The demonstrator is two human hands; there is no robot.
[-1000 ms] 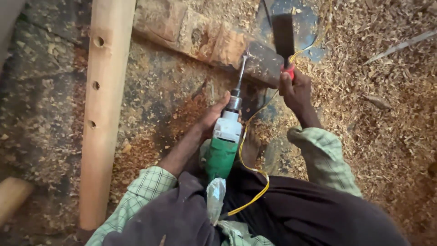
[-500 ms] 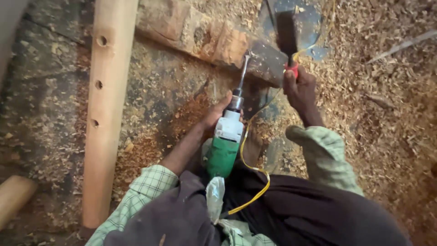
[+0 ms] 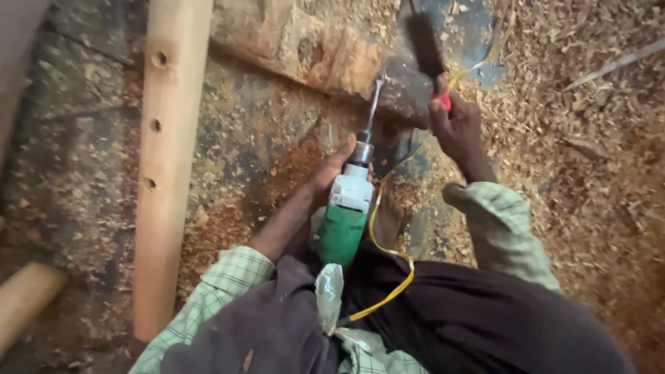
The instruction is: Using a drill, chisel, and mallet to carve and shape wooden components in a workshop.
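At far left, a rounded pale timber end (image 3: pixel 24 301) poked in from the frame's lower edge, apart from a long pale wooden post (image 3: pixel 166 166) that ran nearly upright through the picture. Three drilled holes (image 3: pixel 155 125) showed along the post's upper half. Between the post and the worker lay an open strip of dark, sawdust-strewn ground (image 3: pixel 256 173).

The person's left hand (image 3: pixel 334 172) was curled closed around the neck of a green-and-white electric drill (image 3: pixel 346 215), fingers pressed to its left side just below the chuck. The drill lay tilted between the knees, its bit (image 3: pixel 374 104) reaching up to the lower edge of a rough reddish log (image 3: pixel 312 52) that crossed the top of the frame. A yellow cord (image 3: pixel 388 277) looped from the drill across the dark trousers.

To the right, the right hand (image 3: pixel 454 125) was clenched tight on a red-handled tool (image 3: pixel 428 52), its dark blurred head raised just above the log's end. Beyond the green checked sleeve (image 3: pixel 499 228), loose wood shavings (image 3: pixel 589 138) covered the ground to the right edge.
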